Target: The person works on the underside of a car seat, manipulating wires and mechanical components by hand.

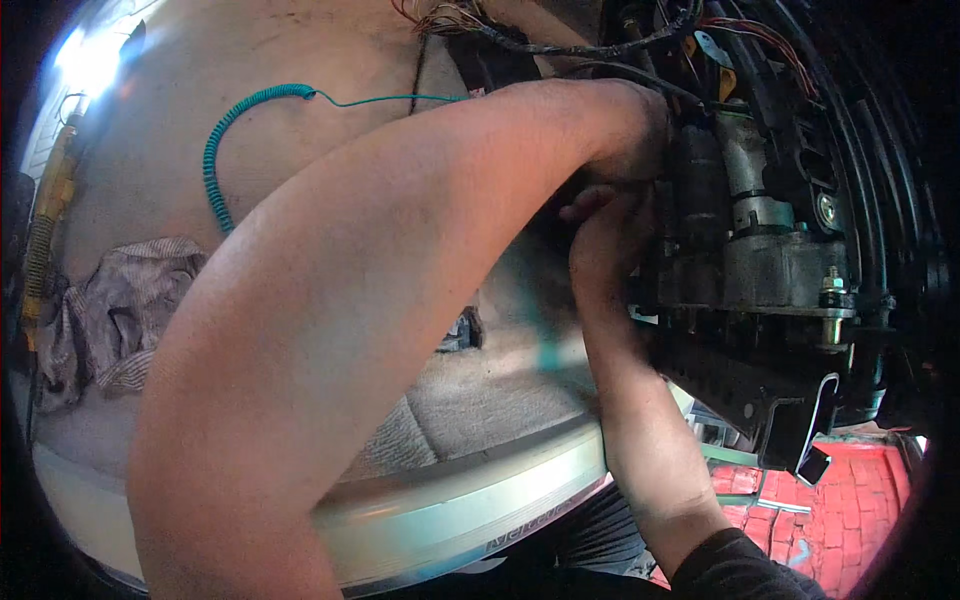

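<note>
Beside the hands point(618, 228) (half-hidden), machinery point(775, 268)

Shows one line of dark lettering point(527, 529) on the shiny pale strip point(430, 522) at the near edge, right of the middle; stands small and slanted there, partly hard to make out.

Left hand point(635, 125) reaches to the left side of a dark metal assembly point(780, 265), fingers hidden; right hand point(612, 225) just below it, mostly in shadow, grip of either unreadable. Teal coiled cord point(210, 150) and crumpled grey cloth point(125, 315) on carpet point(500, 400), left of hands. Wires point(445, 20) at top; pale sill point(470, 510) below; red brick-patterned floor point(850, 520) lower right.
</note>
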`<action>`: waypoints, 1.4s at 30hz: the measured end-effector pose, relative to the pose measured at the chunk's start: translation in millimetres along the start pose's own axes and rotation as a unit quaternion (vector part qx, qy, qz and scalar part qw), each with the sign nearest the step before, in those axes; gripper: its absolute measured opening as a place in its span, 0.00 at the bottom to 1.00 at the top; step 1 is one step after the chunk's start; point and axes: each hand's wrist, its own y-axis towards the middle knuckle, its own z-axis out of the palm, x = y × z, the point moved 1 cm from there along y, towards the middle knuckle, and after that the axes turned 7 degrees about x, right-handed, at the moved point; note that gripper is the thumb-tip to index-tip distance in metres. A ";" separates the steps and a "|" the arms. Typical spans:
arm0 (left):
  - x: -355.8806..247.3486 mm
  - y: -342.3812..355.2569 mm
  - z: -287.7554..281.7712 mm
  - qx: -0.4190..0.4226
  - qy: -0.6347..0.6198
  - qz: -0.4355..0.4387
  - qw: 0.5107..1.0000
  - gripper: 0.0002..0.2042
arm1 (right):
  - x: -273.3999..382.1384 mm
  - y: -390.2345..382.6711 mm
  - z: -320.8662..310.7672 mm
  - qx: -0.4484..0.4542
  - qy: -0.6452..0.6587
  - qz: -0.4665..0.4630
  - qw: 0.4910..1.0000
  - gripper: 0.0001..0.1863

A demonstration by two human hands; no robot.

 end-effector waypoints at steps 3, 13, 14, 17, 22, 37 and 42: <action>5.4 -5.1 4.2 -0.038 -0.137 -0.061 0.988 0.12 | 3.4 -2.7 6.1 0.015 0.012 -0.017 1.000 0.20; 4.5 4.3 5.3 -0.011 -0.027 -0.011 1.000 0.12 | 1.7 1.9 1.7 0.006 0.019 0.010 1.000 0.21; 2.8 1.4 4.0 -0.020 -0.110 -0.033 0.993 0.12 | -0.8 2.9 -0.7 0.005 0.017 0.008 1.000 0.21; 4.1 10.5 6.0 -0.009 -0.040 -0.018 0.999 0.12 | -3.7 5.4 -2.3 0.015 0.008 -0.012 1.000 0.21; 1.7 10.5 0.6 0.011 -0.117 -0.073 0.990 0.12 | 6.0 3.0 0.0 0.009 -0.013 0.004 1.000 0.21; -1.7 13.8 5.5 0.006 -0.084 -0.063 0.994 0.15 | 3.6 -2.9 1.1 0.035 -0.110 0.045 0.992 0.27; 0.4 5.2 -7.7 -0.032 -0.240 -0.084 0.967 0.15 | -11.1 7.6 -8.1 0.049 -0.064 -0.017 0.997 0.23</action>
